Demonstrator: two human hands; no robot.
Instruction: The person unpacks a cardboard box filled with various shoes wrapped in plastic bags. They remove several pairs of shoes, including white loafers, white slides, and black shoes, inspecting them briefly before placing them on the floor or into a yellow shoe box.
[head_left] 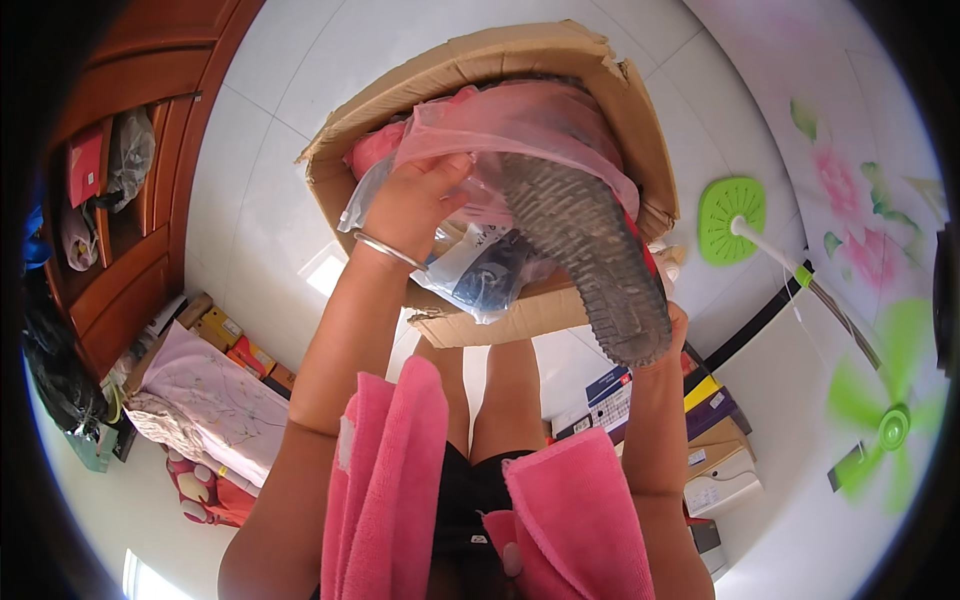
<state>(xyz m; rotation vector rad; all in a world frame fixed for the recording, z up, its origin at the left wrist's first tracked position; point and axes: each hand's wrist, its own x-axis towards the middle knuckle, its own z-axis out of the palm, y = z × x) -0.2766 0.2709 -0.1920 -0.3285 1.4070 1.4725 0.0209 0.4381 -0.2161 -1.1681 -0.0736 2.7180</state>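
Note:
A shoe with a dark, treaded sole (590,235) is tilted toward me over an open cardboard box (510,322), its sole facing up. Its far end is inside a translucent pink plastic bag (520,125). My left hand (418,195), with a bangle at the wrist, has its fingers closed on the bag's near edge. Beside the shoe's near end is my right hand (677,325), gripping its side; the shoe hides most of those fingers. Under my left hand, a clear plastic bag (485,275) with something dark blue inside lies in the box.
A green fan (893,425) on a pole with a green base (732,220) stands at right. Several shoeboxes (720,475) are stacked low on the right. A wooden cabinet (140,270) rises at left, near a cloth-covered pile (205,395). Pink towelling cloth (580,510) hangs before me.

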